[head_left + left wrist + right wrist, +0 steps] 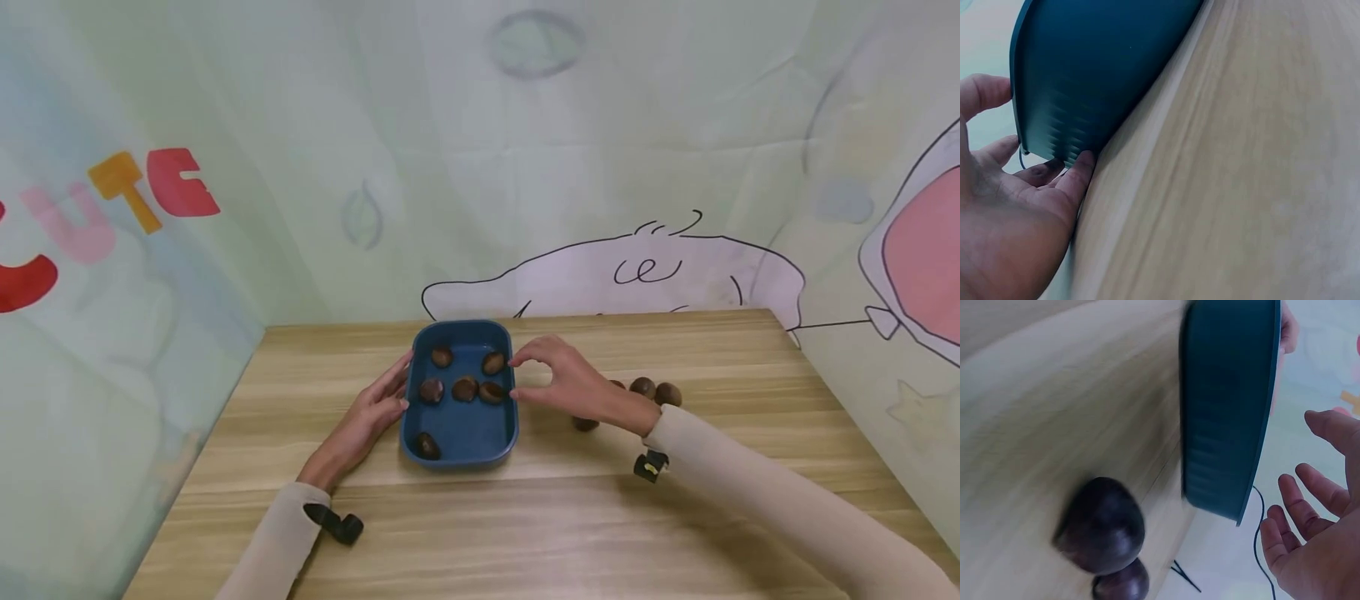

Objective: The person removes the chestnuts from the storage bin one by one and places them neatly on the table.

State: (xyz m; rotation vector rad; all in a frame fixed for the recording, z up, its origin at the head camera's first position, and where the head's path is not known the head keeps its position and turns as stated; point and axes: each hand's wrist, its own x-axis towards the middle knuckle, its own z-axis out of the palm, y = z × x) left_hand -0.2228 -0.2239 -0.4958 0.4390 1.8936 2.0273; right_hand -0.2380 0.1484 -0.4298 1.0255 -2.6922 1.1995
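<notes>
A blue rectangular tray [468, 446] stands on the wooden table with several brown chestnuts [465, 388] spread over its bottom. Against its left side rests my left hand [367, 417], the fingertips touching the outer wall and the thumb near the rim. My right hand [566, 379] is at the tray's right rim. Its thumb and fingers are spread apart with nothing between them, as the right wrist view also shows. More chestnuts [667, 394] lie on the table behind and beside the right wrist, partly hidden by it; a dark chestnut [1102, 525] shows large in the right wrist view.
The wooden table [570, 525] extends around the tray, its back edge close behind it. A printed cloth backdrop [360, 150] hangs behind and at the sides. A thin dark cable [1259, 540] appears beyond the table in the right wrist view.
</notes>
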